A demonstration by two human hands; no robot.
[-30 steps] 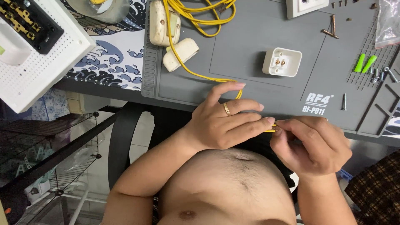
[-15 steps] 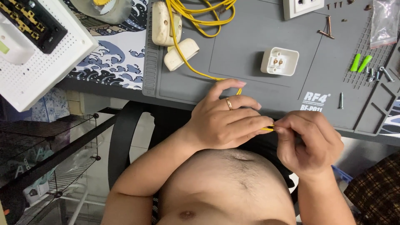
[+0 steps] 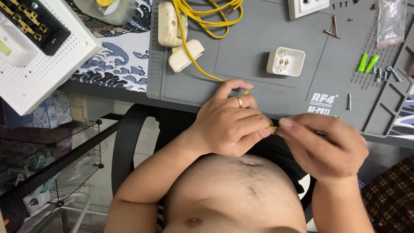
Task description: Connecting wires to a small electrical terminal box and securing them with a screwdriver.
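**Both hands pinching the end of a yellow wire at the mat's near edge**

Your left hand point(image 3: 228, 125) is curled around the yellow wire point(image 3: 189, 47), which passes under the index finger and comes out at the thumb side; your right hand point(image 3: 327, 144) pinches the short exposed tip between thumb and fingertips, so the two hands nearly touch. The wire runs back from your left hand across the grey work mat point(image 3: 258, 56) to a loose coil at the far edge, passing just beside two cream plug shells point(image 3: 179, 39). Both hands sit over the mat's near edge, above your lap. The middle of the mat is bare (a white socket base point(image 3: 285, 61) lies beyond your fingers); loose screws point(image 3: 334, 28) and green wall plugs point(image 3: 367, 62) sit to the right, well apart. A white perforated board point(image 3: 43, 64) lies far left
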